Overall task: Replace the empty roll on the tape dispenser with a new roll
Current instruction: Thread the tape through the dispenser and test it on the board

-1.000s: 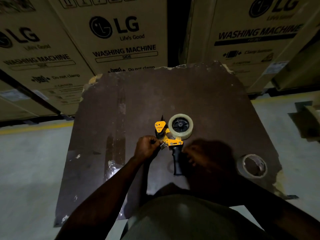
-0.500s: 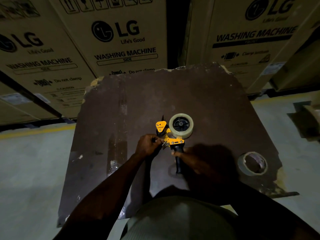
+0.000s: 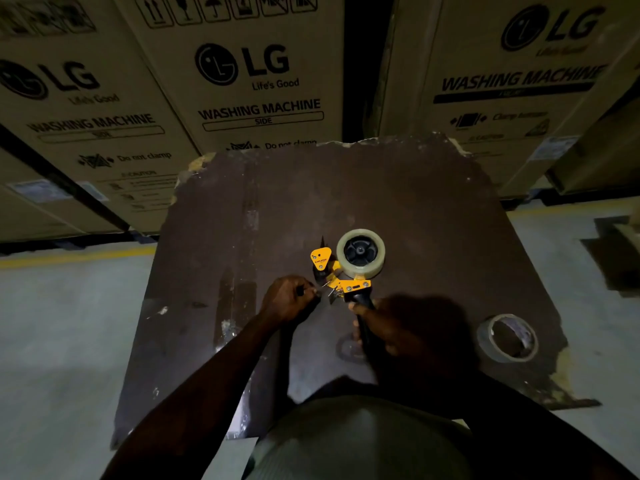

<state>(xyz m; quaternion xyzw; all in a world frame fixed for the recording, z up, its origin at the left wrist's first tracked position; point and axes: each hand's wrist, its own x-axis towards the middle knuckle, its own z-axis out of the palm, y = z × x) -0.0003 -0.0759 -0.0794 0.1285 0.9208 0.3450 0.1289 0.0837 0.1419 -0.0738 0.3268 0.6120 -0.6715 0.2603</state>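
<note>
Yellow tape dispenser (image 3: pixel 341 278) with a new roll (image 3: pixel 361 253) lies mid-board (image 3: pixel 398 202). Right hand (image 3: pixel 398 327) grips its black handle; left hand (image 3: pixel 289 299) pinches the tape end. Empty roll (image 3: pixel 507 337) sits near the right edge. Boxes (image 3: pixel 249 81) read "LG WASHING MACHINE".

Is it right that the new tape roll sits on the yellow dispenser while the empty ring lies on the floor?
Not quite. The head view shows the empty ring lying on the brown board, near its right edge, not on the floor. The new tape roll does sit on the yellow dispenser.
</note>
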